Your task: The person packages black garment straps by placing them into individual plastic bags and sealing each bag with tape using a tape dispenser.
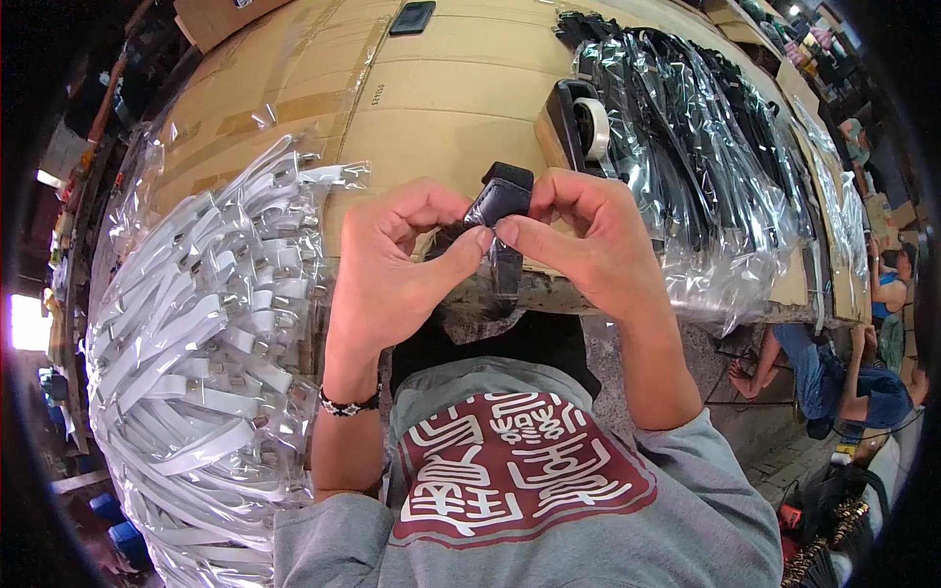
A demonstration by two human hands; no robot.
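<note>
Between both hands, in front of my chest, is a black strap (502,201) with a stitched, leather-like patch; part of it hangs down in clear plastic. My left hand (407,245) pinches the patch from the left, thumb on its lower edge. From the right, my right hand (583,230) grips it with the thumb pressed on its front and the fingers curled behind. The two thumb tips almost meet. Close behind the right hand stands a black tape dispenser (564,122) with a roll of clear tape (592,127).
White straps with metal clips (206,333), bagged in plastic, are heaped at left. Bagged black straps (686,137) lie in rows at right. A phone (413,18) rests on the cardboard-covered table (451,108). Another person (833,377) sits at far right.
</note>
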